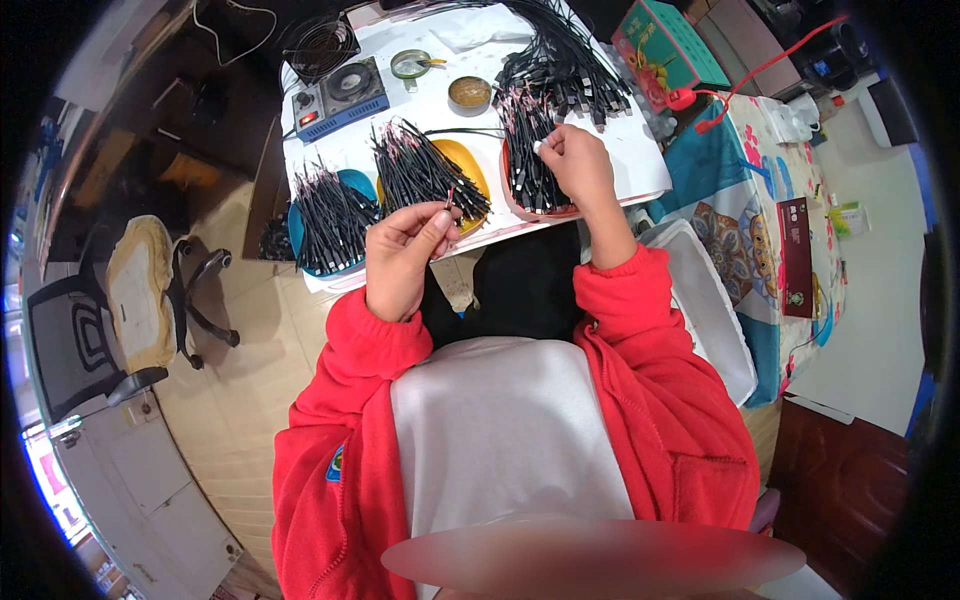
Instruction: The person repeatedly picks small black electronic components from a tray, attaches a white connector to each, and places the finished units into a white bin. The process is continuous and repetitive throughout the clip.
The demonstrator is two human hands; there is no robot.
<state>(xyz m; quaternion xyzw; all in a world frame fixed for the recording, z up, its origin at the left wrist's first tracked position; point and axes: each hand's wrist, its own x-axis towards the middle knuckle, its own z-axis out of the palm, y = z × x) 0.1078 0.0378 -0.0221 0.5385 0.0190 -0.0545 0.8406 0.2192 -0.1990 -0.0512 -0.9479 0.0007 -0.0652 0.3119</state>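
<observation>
My left hand [408,250] pinches a thin wire end [450,198] with a reddish tip between thumb and fingers, in front of the middle bundle. My right hand [578,165] is closed over the right-hand bundle of short black cables [525,150]; something small and white shows at its fingertips, too small to name. That bundle lies in a red tray [512,200]. The middle cable bundle [415,165] lies on a yellow tray [470,165]. At the left, another cable bundle [335,215] rests on a blue tray [358,183]. Pinkish wire ends stick out at the bundles' far ends.
Behind the bundles stand a blue fan unit [342,100] with a lit red switch, a round glass dish [408,65] and a round tin [469,95]. Black cables with plugs [575,75] heap at the back right. A white foam box [705,300] stands right; an office chair [140,295] is left.
</observation>
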